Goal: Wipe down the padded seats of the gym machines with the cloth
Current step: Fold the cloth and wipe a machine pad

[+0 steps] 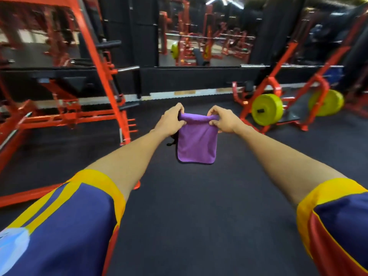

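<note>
left machine [111, 92]: tall orange steel frame with a slanted post, standing on the dark floor at the far left. short orange pegs stick out near its base.
black pad [74, 85]: dark padded part inside that frame, behind the slanted post. it is blurred, and well apart from the cloth.
left sleeve [69, 226]: navy short sleeve with yellow stripes and a yellow cuff, low in the near corner. the bare forearm reaches forward from it.
left hand [171, 120]: held out at arm's length, thumb and curled fingers pinching the cloth's top left corner.
cloth [197, 140]: purple with a dark edge, in the middle of the view. it is held in the air between both hands, top edge bunched between them, the rest hanging flat above the floor. it touches no machine.
dark object [172, 141]: small black shape on the floor, partly hidden by the left wrist and the cloth. cannot tell what it is.
right hand [223, 120]: level with the left one, fingers and thumb gripping the cloth's top right corner.
mirror [199, 26]: on the black back wall, showing more orange equipment, all blurred.
right machine [278, 76]: orange frame on the floor to the right of the hands, its arms sloping up to the right.
weight plate [266, 109]: yellow-green disc mounted low on the right machine.
second plate [326, 102]: same colour, farther right on the same frame.
right sleeve [342, 226]: navy with a yellow cuff and red side panel, in the near right corner.
floor [199, 216]: dark rubber matting across the whole lower view.
</note>
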Demonstrator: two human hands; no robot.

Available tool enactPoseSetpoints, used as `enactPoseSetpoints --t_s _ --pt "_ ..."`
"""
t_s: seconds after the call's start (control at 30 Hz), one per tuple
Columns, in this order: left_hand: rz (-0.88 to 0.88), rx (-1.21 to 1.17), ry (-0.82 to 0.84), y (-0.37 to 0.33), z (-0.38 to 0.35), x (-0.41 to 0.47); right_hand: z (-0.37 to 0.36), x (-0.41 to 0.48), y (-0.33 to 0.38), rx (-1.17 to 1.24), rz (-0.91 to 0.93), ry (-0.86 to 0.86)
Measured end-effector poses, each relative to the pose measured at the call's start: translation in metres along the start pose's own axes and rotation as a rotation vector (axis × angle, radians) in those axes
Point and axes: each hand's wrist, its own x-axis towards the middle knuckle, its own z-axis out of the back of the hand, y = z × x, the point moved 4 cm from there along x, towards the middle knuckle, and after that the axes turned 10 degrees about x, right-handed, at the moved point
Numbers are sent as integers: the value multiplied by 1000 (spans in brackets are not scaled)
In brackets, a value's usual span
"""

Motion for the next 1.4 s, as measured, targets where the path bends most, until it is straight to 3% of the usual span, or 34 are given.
enactPoseSetpoints --t_s 0.33,0.7,1.17,1.4 --pt "-392 -104 171 -140 -97 121 137 -31 -111 -113 -267 -314" --pt "-653 -277 329 -298 -219 176 243 -119 -217 -167 -531 -602" --pt "-700 -336 476 -529 -398 181 388 -244 -383 -69 -735 -850" --pt "-621 -446 744 -618 -488 180 434 -290 -454 50 -806 -1046"
